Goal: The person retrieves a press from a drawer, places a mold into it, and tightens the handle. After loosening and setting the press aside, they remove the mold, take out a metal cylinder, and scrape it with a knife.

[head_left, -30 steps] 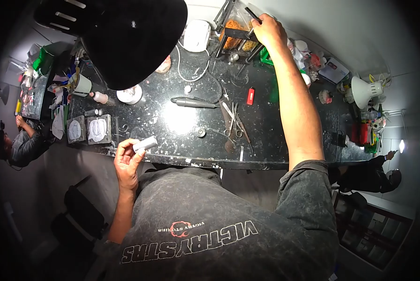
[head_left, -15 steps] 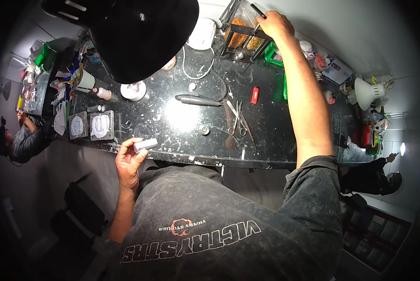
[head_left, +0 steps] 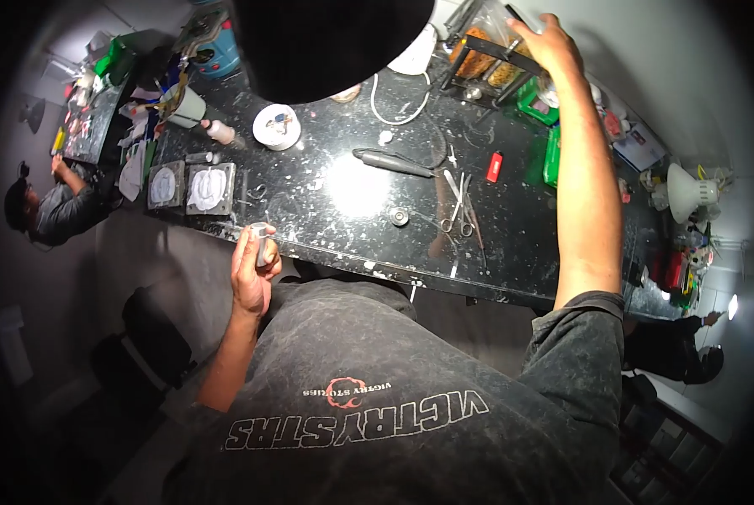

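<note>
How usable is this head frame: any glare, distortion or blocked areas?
Head view: strong fisheye bend with dark vignetted corners; a blown-out glare patch on the black worktop; a dark cap brim hides the top centre; the left hand and right hand stay readable.

Dim, fisheye-warped view – dark vignetted corners – with harsh glare on the black tabletop (head_left: 356, 187)

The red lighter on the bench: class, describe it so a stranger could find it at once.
Start from the long black speckled workbench and find the bright glare patch at its middle. To the right of the glare lie scissors; just beyond them lies the red lighter, a small upright block. It is the only red thing on the bare middle of the bench; its neighbours are metal tools.
</note>
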Available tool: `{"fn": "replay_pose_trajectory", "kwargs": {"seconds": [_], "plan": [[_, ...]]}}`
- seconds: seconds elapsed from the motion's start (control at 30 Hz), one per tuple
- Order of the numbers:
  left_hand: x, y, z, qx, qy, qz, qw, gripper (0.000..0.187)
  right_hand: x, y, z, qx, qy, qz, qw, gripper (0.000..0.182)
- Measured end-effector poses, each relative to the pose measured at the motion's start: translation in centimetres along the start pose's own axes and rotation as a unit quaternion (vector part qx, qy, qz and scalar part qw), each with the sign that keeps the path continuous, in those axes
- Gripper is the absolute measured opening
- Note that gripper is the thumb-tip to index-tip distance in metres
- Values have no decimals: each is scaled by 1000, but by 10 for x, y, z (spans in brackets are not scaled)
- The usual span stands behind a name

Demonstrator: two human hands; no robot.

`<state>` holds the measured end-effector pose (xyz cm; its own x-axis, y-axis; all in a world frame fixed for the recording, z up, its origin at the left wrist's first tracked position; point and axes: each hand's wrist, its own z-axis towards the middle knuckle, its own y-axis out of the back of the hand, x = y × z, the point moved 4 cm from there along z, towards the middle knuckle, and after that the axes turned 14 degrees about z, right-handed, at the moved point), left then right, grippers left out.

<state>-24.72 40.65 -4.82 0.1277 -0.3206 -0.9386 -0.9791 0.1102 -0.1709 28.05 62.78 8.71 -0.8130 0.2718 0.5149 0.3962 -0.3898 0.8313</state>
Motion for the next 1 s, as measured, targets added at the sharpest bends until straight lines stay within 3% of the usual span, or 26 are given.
{"fn": "replay_pose_trajectory", "kwargs": {"seconds": [0.07,0.27,0.33,0.4,0.47,0.53,0.6,0.63,0.67,0.77,0.8,0.83,0.9,1.0], "plan": [[3,2,-3,-3,-3,-9,1000,35,-16,-7,19,-1,-18,18,1000,99],[7,10,-12,9,16,-17,1000,36,-20,-9,22,-24,10,28,999,87],[6,17,-15,25,18,-4,1000,34,-25,2,12,-124,38,70,989,77],[1,22,-17,-18,35,5,999,35,-27,21,-20,-248,82,152,953,65],[2,35,-16,2,25,22,999,38,-31,34,-69,-301,36,233,924,55],[-3,43,-12,2,6,-13,1000,32,-27,25,-129,-326,55,349,877,40],[-16,56,-7,-41,-77,52,995,23,-45,-19,-177,-317,70,418,848,26],[-20,73,-7,4,-102,82,991,21,-9,-42,-213,-274,31,429,860,19],[-36,79,-10,-8,-129,140,982,24,46,-59,-253,-190,79,430,879,16],[-70,107,-21,23,-159,187,969,33,177,-130,-352,99,-2,500,860,12],[-79,120,-25,31,-159,185,969,33,228,-137,-379,203,-26,517,831,16],[-91,132,-28,27,-194,229,954,34,263,-155,-405,283,-70,593,750,19],[-106,159,-33,24,-254,293,922,38,324,-168,-435,315,-86,688,648,27],[-117,201,-35,7,-276,332,902,35,378,-179,-449,287,-65,673,678,31]]}}
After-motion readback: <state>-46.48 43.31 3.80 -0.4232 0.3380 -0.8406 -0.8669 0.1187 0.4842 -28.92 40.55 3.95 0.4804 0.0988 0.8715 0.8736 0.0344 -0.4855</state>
